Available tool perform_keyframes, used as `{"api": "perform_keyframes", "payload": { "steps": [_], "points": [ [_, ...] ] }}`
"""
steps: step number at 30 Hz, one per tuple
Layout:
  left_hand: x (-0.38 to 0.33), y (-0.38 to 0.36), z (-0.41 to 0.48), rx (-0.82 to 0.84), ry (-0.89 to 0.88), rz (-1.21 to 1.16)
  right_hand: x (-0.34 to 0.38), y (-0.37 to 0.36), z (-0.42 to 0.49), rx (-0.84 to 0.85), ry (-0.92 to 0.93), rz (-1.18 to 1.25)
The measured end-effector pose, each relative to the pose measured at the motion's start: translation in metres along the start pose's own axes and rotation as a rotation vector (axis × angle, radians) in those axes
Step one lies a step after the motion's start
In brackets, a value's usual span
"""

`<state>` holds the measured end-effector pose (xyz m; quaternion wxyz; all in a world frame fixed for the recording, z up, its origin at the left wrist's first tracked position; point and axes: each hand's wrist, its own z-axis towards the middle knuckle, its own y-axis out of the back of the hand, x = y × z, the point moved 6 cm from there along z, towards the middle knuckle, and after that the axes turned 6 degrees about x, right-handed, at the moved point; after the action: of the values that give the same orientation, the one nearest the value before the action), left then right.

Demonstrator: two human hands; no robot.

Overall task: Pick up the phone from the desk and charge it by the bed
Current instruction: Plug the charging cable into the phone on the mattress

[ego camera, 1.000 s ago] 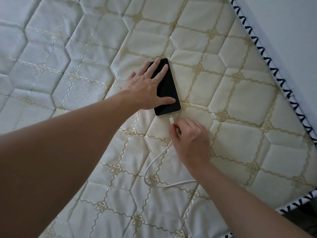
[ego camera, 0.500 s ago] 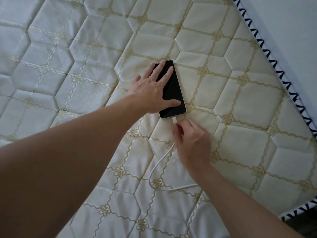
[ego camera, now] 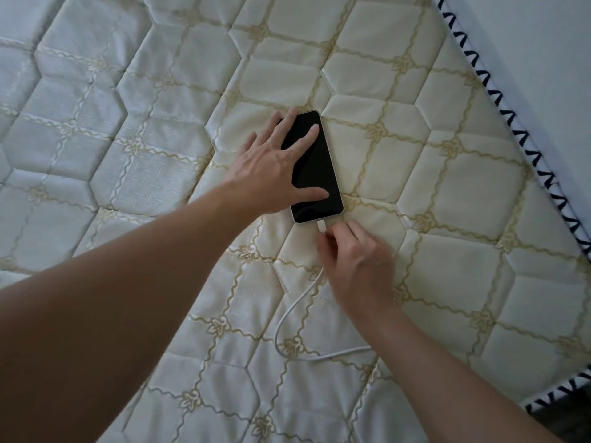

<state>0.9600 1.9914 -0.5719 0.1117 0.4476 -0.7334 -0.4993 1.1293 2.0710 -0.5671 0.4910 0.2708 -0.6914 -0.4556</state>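
Note:
A phone with a dark screen and a pale rim lies face up on the quilted mattress. My left hand lies flat across its left side, fingers straight and spread on the screen. The white plug of the charging cable sits at the phone's bottom edge. My right hand pinches the cable just behind that plug. From under this hand the cable loops down and runs off to the right under my forearm.
The mattress edge with its black-and-white zigzag trim runs along the right side, next to a pale wall. A dark strip of floor shows at the bottom right corner.
My right hand has pushed the plug up from a short gap below the phone until it meets the bottom edge. My left hand has stayed flat on the phone.

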Motion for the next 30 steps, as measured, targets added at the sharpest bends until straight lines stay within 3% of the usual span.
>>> {"api": "perform_keyframes", "payload": {
  "steps": [11,25,30],
  "points": [
    [0.003,0.005,0.002,-0.046,-0.017,-0.095,0.01,-0.005,0.005,-0.011,0.021,-0.109],
    [0.005,0.01,0.01,-0.088,-0.072,-0.113,0.015,-0.005,0.019,0.057,-0.017,-0.075],
    [0.019,0.008,-0.007,-0.211,0.081,-0.162,0.016,-0.007,0.022,0.093,-0.057,-0.057]
  ]
}}
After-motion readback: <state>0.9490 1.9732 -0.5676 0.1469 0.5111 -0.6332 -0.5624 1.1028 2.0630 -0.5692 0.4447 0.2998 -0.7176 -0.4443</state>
